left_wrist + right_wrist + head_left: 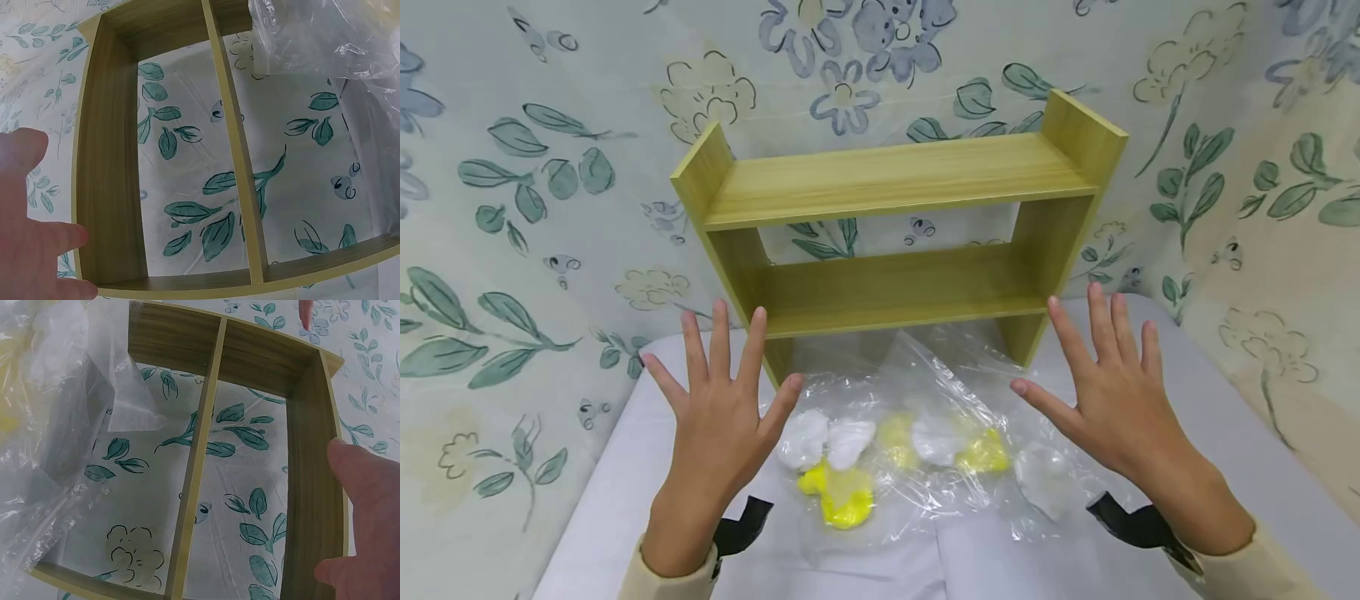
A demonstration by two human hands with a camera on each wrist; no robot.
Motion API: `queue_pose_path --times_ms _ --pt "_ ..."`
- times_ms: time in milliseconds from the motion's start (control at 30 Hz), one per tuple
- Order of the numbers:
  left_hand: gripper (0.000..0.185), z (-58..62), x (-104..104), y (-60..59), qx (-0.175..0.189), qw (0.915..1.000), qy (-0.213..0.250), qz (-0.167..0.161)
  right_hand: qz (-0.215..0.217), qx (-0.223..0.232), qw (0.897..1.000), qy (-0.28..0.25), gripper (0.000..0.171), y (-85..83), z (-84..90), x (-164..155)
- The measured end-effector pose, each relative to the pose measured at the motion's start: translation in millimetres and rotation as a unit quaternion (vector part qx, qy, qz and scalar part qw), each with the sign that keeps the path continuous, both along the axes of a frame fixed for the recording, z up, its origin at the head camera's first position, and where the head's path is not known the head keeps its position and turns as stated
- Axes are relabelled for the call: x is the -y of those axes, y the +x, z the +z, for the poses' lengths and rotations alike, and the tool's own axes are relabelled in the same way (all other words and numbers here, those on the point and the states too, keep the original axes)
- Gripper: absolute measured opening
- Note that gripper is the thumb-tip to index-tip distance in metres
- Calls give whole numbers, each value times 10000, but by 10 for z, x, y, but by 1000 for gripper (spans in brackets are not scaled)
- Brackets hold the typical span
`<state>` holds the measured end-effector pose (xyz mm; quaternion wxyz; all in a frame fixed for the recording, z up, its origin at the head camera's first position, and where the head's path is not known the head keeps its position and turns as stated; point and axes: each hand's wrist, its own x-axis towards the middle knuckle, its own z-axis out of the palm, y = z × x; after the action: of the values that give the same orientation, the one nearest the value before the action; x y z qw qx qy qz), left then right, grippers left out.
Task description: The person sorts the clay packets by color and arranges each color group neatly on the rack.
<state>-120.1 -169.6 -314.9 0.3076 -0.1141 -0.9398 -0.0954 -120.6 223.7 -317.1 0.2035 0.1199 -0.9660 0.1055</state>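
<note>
Both bare hands are held up with fingers spread, holding nothing. The left hand is in front of the lower left of a small wooden shelf; the right hand is before its lower right. Two boards join the shelf's side panels, and it stands upright at the back of the table. Clear plastic bags lie between the hands, with white lumps and yellow pieces in or under them; their kind is unclear. Each wrist view shows the shelf frame past some fingers; whether they touch it I cannot tell.
A white-covered table bears the shelf and the bags. Floral cloth hangs behind the shelf and along the right side. A black strap sticks out at the left wrist, and another black strap at the right.
</note>
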Motion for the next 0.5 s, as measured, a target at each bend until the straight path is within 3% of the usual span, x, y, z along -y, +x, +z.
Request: queue_pose_path --times_ms 367,500 --pt "78 63 104 -88 -43 9999 152 32 -32 96 9992 -384 93 78 -121 -160" --pt "79 111 148 -139 -233 9996 173 38 -26 140 9991 -388 93 71 -132 -235"
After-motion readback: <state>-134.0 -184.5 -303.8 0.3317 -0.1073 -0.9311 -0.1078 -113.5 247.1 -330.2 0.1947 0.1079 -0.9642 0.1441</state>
